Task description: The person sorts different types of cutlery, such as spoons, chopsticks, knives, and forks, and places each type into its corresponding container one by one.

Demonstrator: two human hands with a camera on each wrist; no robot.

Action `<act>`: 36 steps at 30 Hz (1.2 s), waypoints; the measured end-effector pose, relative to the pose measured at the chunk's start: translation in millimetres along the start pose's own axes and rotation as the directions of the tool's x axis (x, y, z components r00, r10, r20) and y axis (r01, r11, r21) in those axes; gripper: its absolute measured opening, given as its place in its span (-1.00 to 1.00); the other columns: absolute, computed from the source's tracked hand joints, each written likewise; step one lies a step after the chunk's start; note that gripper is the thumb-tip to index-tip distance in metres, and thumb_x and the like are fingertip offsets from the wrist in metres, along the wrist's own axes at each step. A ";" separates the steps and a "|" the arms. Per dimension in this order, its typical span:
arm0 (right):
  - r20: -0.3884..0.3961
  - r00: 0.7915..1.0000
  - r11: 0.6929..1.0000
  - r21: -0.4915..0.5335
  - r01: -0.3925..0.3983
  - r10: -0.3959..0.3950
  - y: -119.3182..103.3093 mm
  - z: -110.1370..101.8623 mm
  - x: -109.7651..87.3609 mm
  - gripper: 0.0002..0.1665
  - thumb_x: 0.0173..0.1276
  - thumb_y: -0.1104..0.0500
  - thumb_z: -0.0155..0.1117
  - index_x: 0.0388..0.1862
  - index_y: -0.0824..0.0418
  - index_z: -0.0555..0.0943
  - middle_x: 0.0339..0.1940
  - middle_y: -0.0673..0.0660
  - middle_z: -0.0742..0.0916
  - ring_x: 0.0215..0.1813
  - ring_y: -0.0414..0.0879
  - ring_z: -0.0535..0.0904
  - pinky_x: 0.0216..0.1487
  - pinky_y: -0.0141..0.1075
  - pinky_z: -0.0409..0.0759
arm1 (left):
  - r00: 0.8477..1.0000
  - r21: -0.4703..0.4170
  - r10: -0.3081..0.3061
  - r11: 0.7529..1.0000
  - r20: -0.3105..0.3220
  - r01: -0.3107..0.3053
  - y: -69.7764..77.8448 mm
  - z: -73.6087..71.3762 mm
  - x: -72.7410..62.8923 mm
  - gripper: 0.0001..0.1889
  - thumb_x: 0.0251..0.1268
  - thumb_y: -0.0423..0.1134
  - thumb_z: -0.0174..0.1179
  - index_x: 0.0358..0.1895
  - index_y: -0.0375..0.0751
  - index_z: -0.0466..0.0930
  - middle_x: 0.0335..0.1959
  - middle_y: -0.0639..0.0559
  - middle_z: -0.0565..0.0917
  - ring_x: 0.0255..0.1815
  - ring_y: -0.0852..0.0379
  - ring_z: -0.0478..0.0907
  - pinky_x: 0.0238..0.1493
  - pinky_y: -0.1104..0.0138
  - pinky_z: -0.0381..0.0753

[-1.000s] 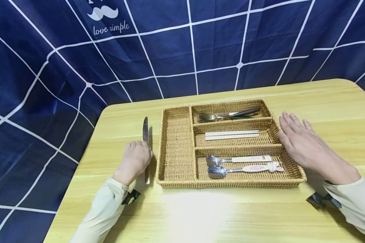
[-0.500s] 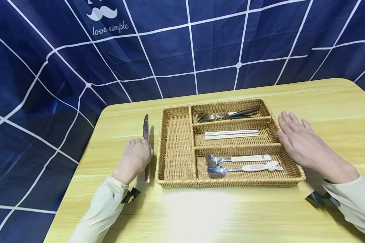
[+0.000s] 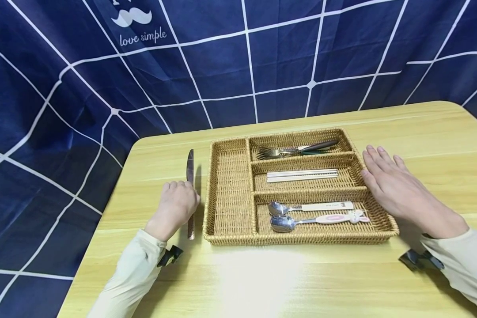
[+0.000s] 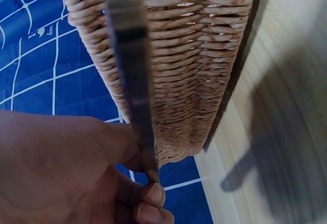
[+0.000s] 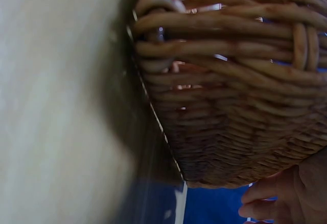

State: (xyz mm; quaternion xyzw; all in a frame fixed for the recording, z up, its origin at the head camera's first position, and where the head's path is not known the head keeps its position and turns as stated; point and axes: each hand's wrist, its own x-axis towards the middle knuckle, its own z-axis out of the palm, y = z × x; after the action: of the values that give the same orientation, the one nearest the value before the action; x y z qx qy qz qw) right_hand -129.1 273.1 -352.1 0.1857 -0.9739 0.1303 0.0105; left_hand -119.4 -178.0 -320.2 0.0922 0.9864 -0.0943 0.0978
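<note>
My left hand (image 3: 176, 203) pinches a table knife (image 3: 190, 168) near its middle, just left of the wicker tray (image 3: 207, 198). The knife's blade points to the back and its handle end toward the front. In the left wrist view the knife (image 4: 134, 75) runs alongside the tray's woven side wall (image 4: 189, 81), held between thumb and fingers. My right hand (image 3: 401, 190) lies with straight fingers along the tray's right rim. The right wrist view shows its fingers (image 5: 263, 198) at the far end of the woven wall (image 5: 235, 127).
Forks (image 3: 270, 153) lie in the tray's back compartment, white chopsticks (image 3: 302, 175) in the middle one. Two spoons (image 3: 283, 224) with pale handles lie in the front one. The long left compartment (image 3: 232, 194) is bare. A blue curtain (image 3: 206, 66) hangs behind the wooden table (image 3: 262, 282).
Between the first and second frames the knife shifts slightly toward the back with my left hand. Since then it has stayed about in place. My right hand keeps its position at the tray.
</note>
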 end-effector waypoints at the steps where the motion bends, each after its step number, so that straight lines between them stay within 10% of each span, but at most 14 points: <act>1: 0.001 1.000 1.000 -0.001 0.001 -0.001 -0.1 -0.1 -0.1 -0.31 0.62 0.05 -0.43 0.47 0.56 -0.10 0.50 0.49 -0.04 0.51 0.37 -0.26 0.46 0.11 -0.49 | 1.000 0.000 0.000 1.000 -0.004 0.000 0.0 -0.2 -0.3 -0.64 0.52 -0.15 -0.14 -0.32 -0.40 0.43 -0.49 -0.08 0.43 -0.39 -0.03 0.40 -0.20 0.16 0.43; 36: 0.008 1.000 1.000 -0.004 0.000 0.000 -2.5 -2.0 -1.0 -0.29 0.62 0.05 -0.43 0.46 0.59 -0.12 0.48 0.55 -0.03 0.52 0.37 -0.24 0.50 0.02 -0.44 | 0.998 0.010 -0.006 1.000 -0.066 0.006 10.4 -14.9 -6.8 -0.65 0.49 -0.18 -0.16 -0.34 -0.40 0.46 -0.46 -0.13 0.48 -0.27 -0.11 0.50 -0.09 0.09 0.47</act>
State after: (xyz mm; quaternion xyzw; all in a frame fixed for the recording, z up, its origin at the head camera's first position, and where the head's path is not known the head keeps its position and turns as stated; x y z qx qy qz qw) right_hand -127.4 271.7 -349.6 0.1864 -0.9742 0.1273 0.0070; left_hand -113.4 -166.1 -306.2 0.0928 0.9889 -0.0964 0.0645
